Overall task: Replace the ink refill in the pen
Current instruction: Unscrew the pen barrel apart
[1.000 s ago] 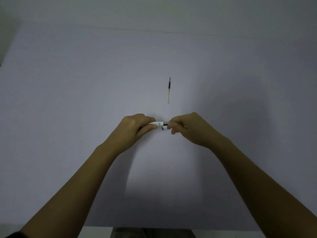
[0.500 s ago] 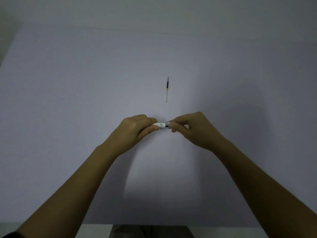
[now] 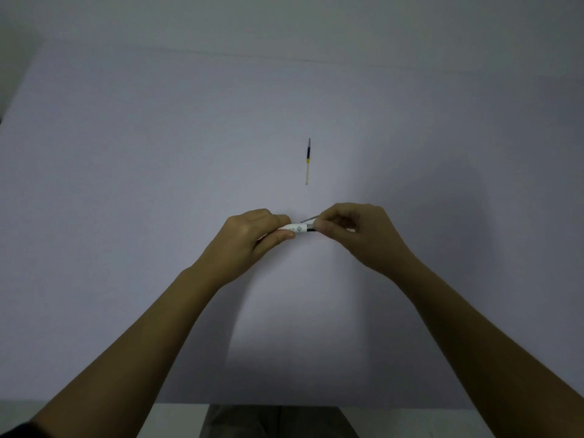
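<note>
A white pen [image 3: 297, 228] lies level between my two hands, a little above the table's middle. My left hand [image 3: 252, 240] grips its left part with thumb and fingers closed round the barrel. My right hand [image 3: 354, 230] pinches the pen's dark right end, and a thin clip or rod [image 3: 308, 220] sticks out up-left from those fingers. Only a short white stretch of the pen shows between the hands. An ink refill [image 3: 307, 161], dark at its far tip and pale yellow toward me, lies alone on the table beyond the hands, pointing away from me.
The pale lilac table surface [image 3: 158, 184] runs to a far edge near the wall and a near edge at the bottom of the view. Below that edge a dark strip, perhaps my lap [image 3: 278, 422], shows.
My hands have come closer together on the pen, so less of the white barrel shows. The right hand's fingers have shifted on the dark end. The refill on the table has not moved.
</note>
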Demonstrator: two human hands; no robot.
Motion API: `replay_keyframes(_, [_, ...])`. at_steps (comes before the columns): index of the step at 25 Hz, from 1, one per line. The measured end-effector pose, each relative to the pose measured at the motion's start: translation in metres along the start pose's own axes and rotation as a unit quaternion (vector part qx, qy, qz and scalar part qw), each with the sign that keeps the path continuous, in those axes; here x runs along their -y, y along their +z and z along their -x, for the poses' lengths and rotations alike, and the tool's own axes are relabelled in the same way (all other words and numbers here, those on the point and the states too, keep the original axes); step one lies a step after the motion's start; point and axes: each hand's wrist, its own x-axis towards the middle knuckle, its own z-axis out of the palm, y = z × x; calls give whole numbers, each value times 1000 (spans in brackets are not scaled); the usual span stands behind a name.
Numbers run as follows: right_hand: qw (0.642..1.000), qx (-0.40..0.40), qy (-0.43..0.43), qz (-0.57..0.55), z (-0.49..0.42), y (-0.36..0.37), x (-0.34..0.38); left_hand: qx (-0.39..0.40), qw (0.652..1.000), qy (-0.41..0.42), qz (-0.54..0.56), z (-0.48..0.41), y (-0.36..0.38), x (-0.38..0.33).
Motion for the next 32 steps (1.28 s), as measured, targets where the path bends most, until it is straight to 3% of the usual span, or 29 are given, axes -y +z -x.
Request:
replay_keyframes(3, [998, -27, -31, -42, 5, 0, 4, -16, 1000, -1, 1, 2, 0, -2])
replay_keyframes(10, [998, -36, -1, 46, 0, -5, 11, -25, 998, -36, 49, 7, 2, -4])
replay_keyframes(13, [999, -43, 6, 28, -3, -8, 11, -7, 998, -56, 42, 6, -3, 0])
replay_keyframes(17, [997, -42, -55, -31, -5, -10, 11, -3, 999, -37, 38, 2, -9, 2])
replay_keyframes(23, [998, 8, 17, 56, -12, -15, 8, 3, 1000, -24, -3, 1, -8, 2])
replay_keyframes(28, [997, -1, -14, -72, -8, -18, 9, -7, 998, -46, 36, 2, -4, 2])
replay_keyframes(32, [999, -3, 8, 47, -11, -16, 9, -14, 999, -40, 35, 2, -1, 3])
